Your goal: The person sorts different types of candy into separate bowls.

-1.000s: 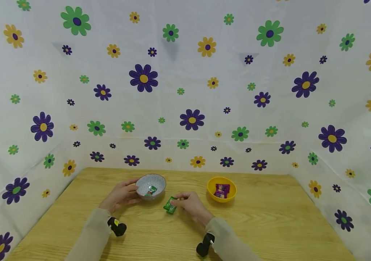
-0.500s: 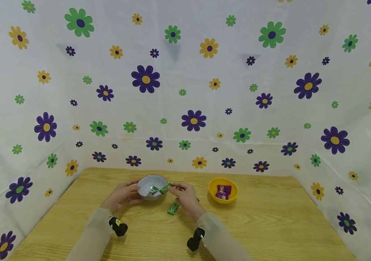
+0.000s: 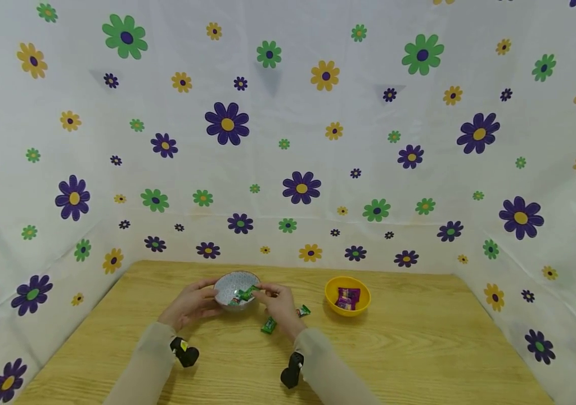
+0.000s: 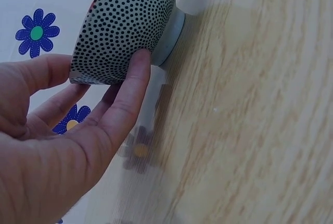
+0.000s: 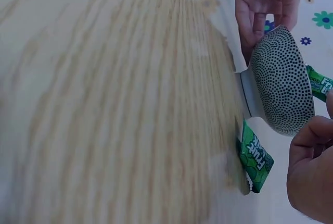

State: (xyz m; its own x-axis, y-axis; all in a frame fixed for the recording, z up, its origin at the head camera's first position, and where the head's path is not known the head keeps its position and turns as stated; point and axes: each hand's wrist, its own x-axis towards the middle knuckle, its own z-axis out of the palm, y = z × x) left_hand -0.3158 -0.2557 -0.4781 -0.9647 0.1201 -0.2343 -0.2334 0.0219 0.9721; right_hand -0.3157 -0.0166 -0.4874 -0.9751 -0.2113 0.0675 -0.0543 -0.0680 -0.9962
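A speckled bowl (image 3: pixel 227 284) stands on the table; its dotted outside shows in the left wrist view. My left hand (image 3: pixel 189 305) grips its left side, the thumb at the rim and fingers against the outer wall. At the bowl's right rim, my right hand (image 3: pixel 282 308) pinches a green wrapped candy (image 5: pixel 318 84), holding it over the opening. Small green wrapped candy lies inside the bowl. Two more pieces are on the table: a green candy (image 3: pixel 269 325) in front of the right hand, and another green candy (image 3: pixel 304 310) to its right, partly hidden by the wrist.
A yellow bowl (image 3: pixel 333 307) with purple wrapped candies (image 3: pixel 347 298) in it stands to the right on the wooden table (image 3: pixel 419 337). A flower-patterned white cloth (image 3: pixel 268 169) encloses the back and both sides.
My right hand has carried the green candy from the table up and left to the bowl's opening, uncovering the two candies on the table. My left hand keeps its grip on the bowl.
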